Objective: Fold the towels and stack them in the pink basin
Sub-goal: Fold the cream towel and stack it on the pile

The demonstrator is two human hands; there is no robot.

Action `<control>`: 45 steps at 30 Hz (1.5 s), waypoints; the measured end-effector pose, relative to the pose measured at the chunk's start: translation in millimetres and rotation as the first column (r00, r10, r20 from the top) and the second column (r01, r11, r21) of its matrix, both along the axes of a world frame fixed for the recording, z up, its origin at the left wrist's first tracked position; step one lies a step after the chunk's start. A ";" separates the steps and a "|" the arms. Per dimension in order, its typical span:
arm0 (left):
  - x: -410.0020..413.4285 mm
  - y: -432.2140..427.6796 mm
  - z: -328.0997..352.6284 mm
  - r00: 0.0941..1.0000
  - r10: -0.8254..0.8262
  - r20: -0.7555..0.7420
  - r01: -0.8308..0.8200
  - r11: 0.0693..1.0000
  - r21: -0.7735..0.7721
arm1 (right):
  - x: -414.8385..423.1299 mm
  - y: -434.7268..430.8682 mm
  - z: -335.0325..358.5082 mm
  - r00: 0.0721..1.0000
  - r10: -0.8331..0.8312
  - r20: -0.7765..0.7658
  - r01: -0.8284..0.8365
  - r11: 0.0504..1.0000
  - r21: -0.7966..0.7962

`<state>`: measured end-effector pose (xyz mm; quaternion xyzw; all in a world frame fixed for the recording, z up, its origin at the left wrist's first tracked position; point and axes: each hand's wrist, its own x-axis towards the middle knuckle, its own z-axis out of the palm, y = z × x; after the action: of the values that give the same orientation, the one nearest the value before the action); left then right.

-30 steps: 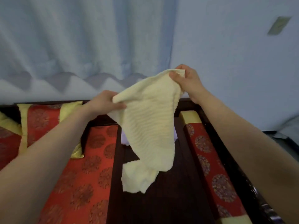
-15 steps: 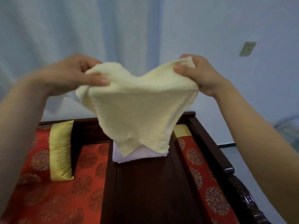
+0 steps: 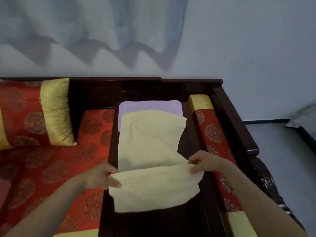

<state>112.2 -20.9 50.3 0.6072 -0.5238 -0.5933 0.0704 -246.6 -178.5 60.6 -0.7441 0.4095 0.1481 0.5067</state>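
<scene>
Now the yellow towel (image 3: pixel 150 144) is being laid out on the dark wood surface (image 3: pixel 153 224) between the red cushions; approx. 0.5 s ago it was being held up in the air at chest height, spread betw. both hands. Change: towel lowered, far end now resting on the lavender folded towel (image 3: pixel 150 105) at the back of the surface, overlapping its near edge.

L hand (image 3: pixel 100 177) is being kept closed on the near-left corner, thumb on top, fingers under. R hand (image 3: pixel 203 162) is being kept pinched on the near-right corner, fingertips curled on the edge. The near edge is being held slightly raised, w/ a flap hanging down toward the viewer below the hands.

Judgement: spreading step is being finished, first fold is being set up; near edge is prob. about to be carried away toward the far end. Towel is not lying square: right side is being pulled in diagonally, wrinkles across the middle. Smoothing may be needed or the fold will come out skewed.

Pink basin: not in view, location cannot be told. One towel (lavender) appears already folded; yellow one unfolded as yet. Stacking not yet begun, as far as can be judged.

Risk: far end is overlapping the lavender towel, so that one may be dragged or disturbed during folding.
</scene>
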 end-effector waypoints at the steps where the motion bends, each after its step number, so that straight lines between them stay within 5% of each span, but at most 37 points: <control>1: 3.3 0.3 -16.6 0.999 0.036 0.013 -0.037 0.999 0.012 | -3.4 -2.3 -17.2 0.999 0.000 -0.038 -0.001 0.999 -0.037; 6: 19.8 -36.9 -25.3 0.989 0.089 -0.115 -0.088 0.996 0.016 | 1.6 -33.3 -8.9 1.000 -0.018 0.006 0.018 1.000 -0.006; 9: 39.8 -84.3 -7.8 0.984 0.054 -0.168 -0.055 0.998 -0.004 | 13.1 -76.0 -1.0 0.983 -0.130 0.127 0.148 0.978 -0.148; 13: 49.6 -156.7 0.2 0.964 0.248 -0.101 -0.267 0.921 -0.284 | 35.5 -132.0 -15.5 0.911 -0.265 0.315 0.378 0.843 -0.382; 17: 56.8 -219.0 -9.0 0.941 0.330 0.074 -0.257 0.840 -0.477 | 60.1 -171.8 -40.7 0.869 -0.352 0.347 0.486 0.736 -0.471; 23: 56.3 -264.1 -46.1 0.810 0.372 0.454 -0.110 0.856 -0.506 | 74.8 -196.9 -89.5 0.938 -0.321 0.131 0.338 0.762 -0.552; 30: 55.7 -283.4 -66.7 0.897 0.267 0.353 -0.131 0.921 -0.366 | 76.0 -208.4 -98.4 0.942 -0.325 0.089 0.318 0.773 -0.549; 38: 62.5 -292.8 -45.8 0.947 -0.026 0.320 0.017 0.999 0.031 | 70.0 -212.5 -74.1 0.960 -0.277 0.049 0.255 0.782 -0.568; 45: 57.3 -284.5 -18.5 0.997 -0.061 0.040 0.053 0.982 0.182 | 63.0 -209.7 -46.0 0.985 -0.169 -0.026 0.116 0.775 -0.621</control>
<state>169.5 -305.4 31.8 0.6089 -0.4866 -0.6264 -0.0139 -183.6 -388.2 14.5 -0.8290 0.5106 -0.0028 0.2283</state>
